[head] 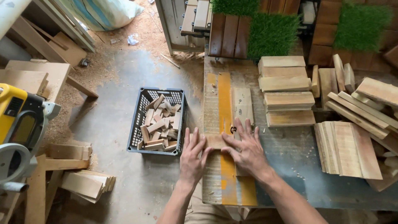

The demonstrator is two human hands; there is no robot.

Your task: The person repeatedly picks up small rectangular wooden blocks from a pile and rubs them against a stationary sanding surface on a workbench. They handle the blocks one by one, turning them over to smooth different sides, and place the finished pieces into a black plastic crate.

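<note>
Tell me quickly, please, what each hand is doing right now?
Left hand: open, fingers spread flat on the small wood piece at the workbench edge.
Right hand: open, palm down, pressing the same piece.

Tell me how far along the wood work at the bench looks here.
Looks done: the black crate on the floor holds short offcuts, and blocks are stacked on the bench. In hand: the left hand and right hand press flat on a small wood piece. Left: loose boards piled at the right.
</note>
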